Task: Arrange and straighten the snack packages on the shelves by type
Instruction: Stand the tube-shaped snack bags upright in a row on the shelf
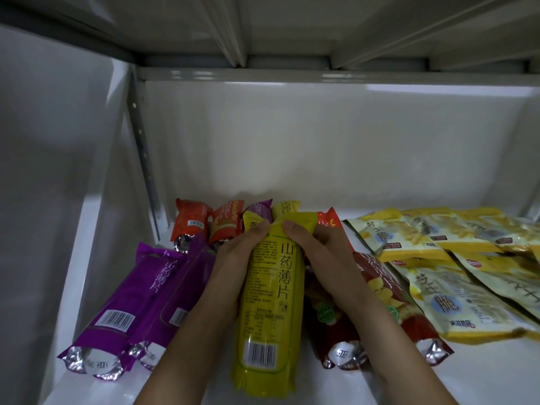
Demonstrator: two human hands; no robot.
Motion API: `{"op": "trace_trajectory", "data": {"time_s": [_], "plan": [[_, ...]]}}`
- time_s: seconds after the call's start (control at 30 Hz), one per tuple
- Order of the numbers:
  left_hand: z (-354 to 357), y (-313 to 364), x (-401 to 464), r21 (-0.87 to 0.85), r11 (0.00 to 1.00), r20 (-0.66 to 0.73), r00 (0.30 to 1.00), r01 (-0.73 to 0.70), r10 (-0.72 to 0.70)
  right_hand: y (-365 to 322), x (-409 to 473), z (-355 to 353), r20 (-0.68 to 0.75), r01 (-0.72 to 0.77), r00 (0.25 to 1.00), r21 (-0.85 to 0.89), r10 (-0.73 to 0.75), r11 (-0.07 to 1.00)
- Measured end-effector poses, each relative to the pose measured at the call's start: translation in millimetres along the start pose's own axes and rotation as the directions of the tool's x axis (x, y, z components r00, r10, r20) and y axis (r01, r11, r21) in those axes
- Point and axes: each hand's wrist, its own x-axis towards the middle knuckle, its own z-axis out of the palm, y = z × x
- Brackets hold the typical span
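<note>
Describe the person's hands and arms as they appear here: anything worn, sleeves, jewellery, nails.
Both forearms are bare up to the frame's bottom edge; no sleeves show. The left hand and right hand wear no gloves, rings or watch that can be seen. Thumbnails are short and unpainted.

A white shelf (482,375) carries the snacks. At its left lie two purple tube packs (140,299) side by side, behind them orange-red tubes (191,220); a yellow tube pack (270,311) sits in the middle, dark red tubes (388,299) just right of it. Flat yellow bags (455,299) overlap at the right.
</note>
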Motion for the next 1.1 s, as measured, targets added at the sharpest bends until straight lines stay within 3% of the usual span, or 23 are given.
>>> {"op": "trace_trajectory", "data": {"time_s": [0.07,0.23,0.4,0.47,0.6,0.7,0.83,1.1], "plan": [[6.0,1.8,-0.1,0.140,0.988,-0.022,0.998,0.062,-0.059,0.5,-0.4,0.5,0.011,-0.041,0.999,-0.001,0.041,0.999],[0.1,-3.2,-4.5,0.106,0.993,-0.147,0.989,0.050,-0.034,3.0,0.4,4.4,-0.026,-0.034,0.999,-0.054,0.032,0.998],[-1.0,-15.0,-10.4,0.039,0.998,-0.048,0.998,0.048,-0.046,8.0,6.0,1.3,-0.134,-0.007,0.991,-0.054,0.000,0.999],[2.4,-18.7,-5.4,0.106,0.994,-0.053,0.998,-0.018,0.023,8.2,7.6,-1.8,-0.167,-0.010,0.986,-0.038,0.003,0.999],[2.0,-13.0,-13.6,0.027,0.996,0.060,0.995,-0.079,0.077,6.5,9.5,-5.6,-0.246,-0.014,0.969,0.044,0.025,0.999],[3.4,-18.3,-29.2,0.003,1.000,0.027,0.999,-0.026,0.026,8.1,9.5,-3.9,-0.218,0.000,0.976,0.020,0.004,1.000],[-2.0,-22.1,-36.4,0.022,0.991,-0.023,0.991,-0.133,0.134,10.6,8.4,-1.5,-0.149,-0.008,0.989,-0.117,-0.010,0.993],[4.0,-25.5,-19.2,0.082,0.995,0.140,0.989,-0.051,0.040,10.8,12.2,-6.8,-0.281,0.063,0.956,-0.084,-0.084,0.994]]}}
